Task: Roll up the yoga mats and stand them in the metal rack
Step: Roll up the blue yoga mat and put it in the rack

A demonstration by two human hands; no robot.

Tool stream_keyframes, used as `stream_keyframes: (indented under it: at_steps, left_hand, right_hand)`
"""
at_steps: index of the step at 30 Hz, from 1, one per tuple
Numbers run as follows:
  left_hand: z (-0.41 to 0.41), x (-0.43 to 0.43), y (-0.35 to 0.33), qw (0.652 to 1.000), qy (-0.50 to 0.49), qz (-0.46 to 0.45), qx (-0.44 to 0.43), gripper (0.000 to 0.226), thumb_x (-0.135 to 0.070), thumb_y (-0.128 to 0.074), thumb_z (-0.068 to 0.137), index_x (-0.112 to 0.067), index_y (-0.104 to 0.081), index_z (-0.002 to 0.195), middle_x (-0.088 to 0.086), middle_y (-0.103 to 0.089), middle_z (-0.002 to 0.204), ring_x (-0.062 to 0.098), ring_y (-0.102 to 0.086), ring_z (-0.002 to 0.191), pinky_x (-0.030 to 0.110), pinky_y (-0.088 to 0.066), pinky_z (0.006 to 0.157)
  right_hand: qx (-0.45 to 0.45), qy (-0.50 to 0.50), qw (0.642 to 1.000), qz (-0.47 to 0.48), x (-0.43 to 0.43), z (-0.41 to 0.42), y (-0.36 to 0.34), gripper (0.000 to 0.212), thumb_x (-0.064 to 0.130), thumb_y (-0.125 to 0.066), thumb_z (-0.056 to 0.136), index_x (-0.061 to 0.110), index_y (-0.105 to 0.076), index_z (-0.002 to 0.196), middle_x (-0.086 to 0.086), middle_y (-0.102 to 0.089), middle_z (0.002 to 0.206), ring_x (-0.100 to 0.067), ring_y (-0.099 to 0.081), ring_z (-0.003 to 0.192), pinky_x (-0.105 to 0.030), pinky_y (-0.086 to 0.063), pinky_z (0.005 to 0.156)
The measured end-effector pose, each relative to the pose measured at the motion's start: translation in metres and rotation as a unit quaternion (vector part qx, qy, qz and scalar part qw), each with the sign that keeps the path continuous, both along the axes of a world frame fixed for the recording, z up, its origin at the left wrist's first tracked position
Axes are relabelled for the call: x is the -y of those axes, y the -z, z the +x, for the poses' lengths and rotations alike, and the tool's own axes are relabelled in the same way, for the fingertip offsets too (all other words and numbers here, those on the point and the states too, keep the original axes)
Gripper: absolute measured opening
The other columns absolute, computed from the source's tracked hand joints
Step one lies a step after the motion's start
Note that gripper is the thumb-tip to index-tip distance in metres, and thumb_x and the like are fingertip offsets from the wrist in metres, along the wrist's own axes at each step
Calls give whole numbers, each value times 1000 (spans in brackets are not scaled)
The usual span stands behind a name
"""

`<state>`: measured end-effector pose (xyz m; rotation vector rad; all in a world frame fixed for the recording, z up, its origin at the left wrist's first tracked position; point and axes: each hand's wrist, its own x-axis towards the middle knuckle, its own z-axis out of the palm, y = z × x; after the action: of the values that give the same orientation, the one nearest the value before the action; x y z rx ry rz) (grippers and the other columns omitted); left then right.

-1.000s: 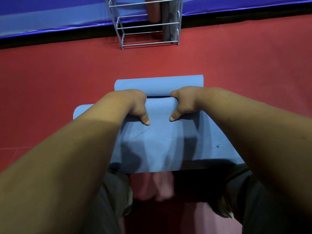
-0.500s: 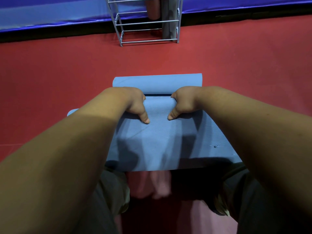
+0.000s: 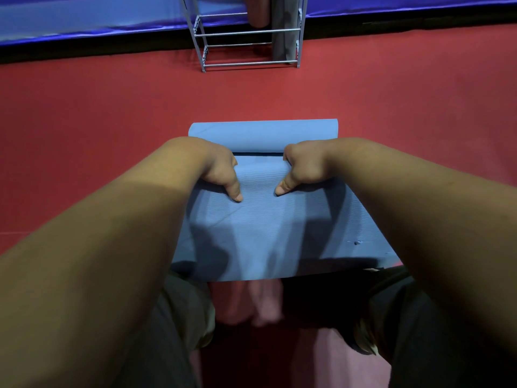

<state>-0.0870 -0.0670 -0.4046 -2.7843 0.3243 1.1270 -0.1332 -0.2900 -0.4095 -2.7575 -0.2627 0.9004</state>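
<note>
We judge rolling in progress: left hand (image 3: 218,169) and right hand (image 3: 305,166) each keep a closed grip, fingers curled, on the light blue foam yoga mat (image 3: 260,233), which lies on the red floor (image 3: 84,135), well apart from the grey metal rack (image 3: 246,32). Next: roll the flat remainder evenly.

Both bare forearms reach forward. The left forearm (image 3: 117,247) comes in from 8 o'clock and the right forearm (image 3: 405,225) from 4 o'clock, and they converge toward the middle. The left hand (image 3: 219,169) and right hand (image 3: 306,168) sit level with each other, near but apart, knuckles uppermost. Each grips the raised fold of the blue mat (image 3: 260,228), with the fingers curled over its far side, out of sight, and the thumb laid flat on the near face. The left thumb (image 3: 234,191) points toward 5 o'clock and the right thumb (image 3: 282,189) toward 7 o'clock.
</note>
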Motion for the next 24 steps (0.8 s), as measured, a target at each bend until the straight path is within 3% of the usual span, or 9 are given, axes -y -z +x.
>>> stream_keyframes:
  at_steps: [2, 5, 7, 12, 17, 21, 24]
  left_hand:
    - [-2, 0, 0, 1000, -1, -1, -9, 87, -61, -94, 64, -27, -62, 138, -1, -66, 131, 30, -65, 117, 47, -51, 110]
    - [-4, -1, -1, 1000, 2, -13, -23, 63, -55, -95, 68, -28, -63, 115, -4, -70, 119, 27, -68, 108, 47, -54, 107]
    - [-6, -3, -3, 999, 1, -28, -28, 58, -51, -95, 70, -26, -68, 115, -3, -73, 117, 26, -70, 106, 47, -55, 105]
    - [-8, -7, -8, 998, 6, -49, -31, 59, -49, -93, 74, -18, -67, 116, 0, -71, 114, 27, -70, 102, 47, -57, 102]
    - [-11, -11, -10, 998, 13, -57, -32, 61, -54, -92, 73, -18, -68, 115, 2, -72, 112, 28, -71, 101, 50, -58, 100]
    - [-13, -13, -14, 996, 15, -77, -45, 85, -65, -90, 55, -23, -63, 123, -2, -71, 120, 26, -69, 108, 50, -55, 104]
    - [-12, -16, -18, 994, 34, -100, -36, 66, -55, -92, 72, -29, -60, 124, -8, -69, 121, 23, -67, 112, 47, -53, 107]
  right_hand:
    - [-5, -8, 1000, 2, 1, -1, -1, 74, 69, -86, 77, 11, -65, 118, -6, -70, 113, -29, -66, 103, -47, -54, 99]
    - [2, -5, 1000, 19, 1, -2, -2, 78, 66, -87, 77, 11, -60, 126, -5, -66, 119, -30, -62, 109, -45, -52, 100]
    - [12, -5, 1000, 26, 1, -1, -2, 76, 66, -88, 75, 15, -58, 123, -1, -63, 115, -27, -60, 108, -41, -50, 93]
    - [26, 14, 998, 51, 4, 1, -4, 62, 64, -95, 65, 22, -57, 89, 2, -64, 88, -17, -58, 81, -35, -44, 67]
    - [35, 51, 995, 79, 6, -1, -5, 60, 59, -100, 58, 17, -63, 77, 5, -62, 66, -19, -57, 69, -31, -44, 63]
    - [20, 53, 995, 85, 7, 0, -11, 53, 60, -99, 59, 17, -71, 74, 10, -63, 58, -16, -60, 66, -29, -47, 66]
    - [8, 58, 995, 83, 8, -1, -17, 43, 61, -97, 61, 25, -79, 75, 14, -71, 63, -12, -67, 73, -29, -50, 72]
